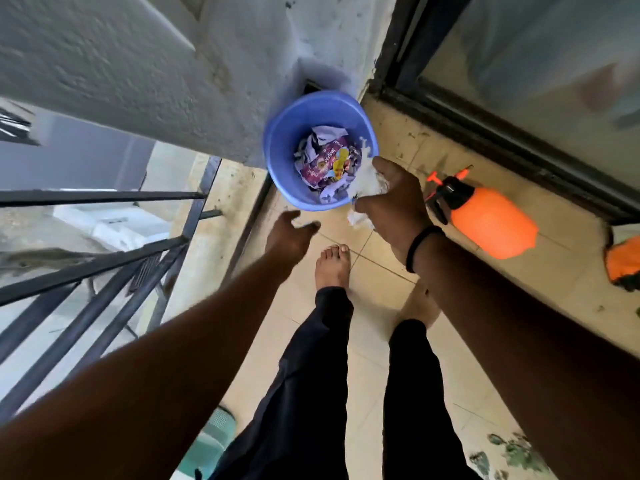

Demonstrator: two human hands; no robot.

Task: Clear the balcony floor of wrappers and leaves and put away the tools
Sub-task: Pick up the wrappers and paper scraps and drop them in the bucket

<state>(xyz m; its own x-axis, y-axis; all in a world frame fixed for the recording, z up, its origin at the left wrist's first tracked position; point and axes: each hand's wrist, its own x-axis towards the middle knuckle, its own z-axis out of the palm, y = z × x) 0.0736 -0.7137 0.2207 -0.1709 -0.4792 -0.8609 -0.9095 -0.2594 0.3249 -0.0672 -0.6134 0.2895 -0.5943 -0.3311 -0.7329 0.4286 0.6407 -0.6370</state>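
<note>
Crumpled white wrapper (369,188), bunched and crinkly, clutched in the right grip (391,206) just over the near rim of the blue bucket (277,147) holding purple and yellow wrappers. Left grip (287,237) released, fingers loosely spread, just before the bucket above the tiled floor (374,341).

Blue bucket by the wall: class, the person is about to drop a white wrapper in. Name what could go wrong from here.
1. The right hand holds the white wrapper over the blue bucket rim, not its middle; part hangs outside and could fall onto the floor tiles.
2. The orange spray bottle lies close by the right arm and could be knocked.
3. Leaves near the bare feet may be trodden on and scattered.
</note>
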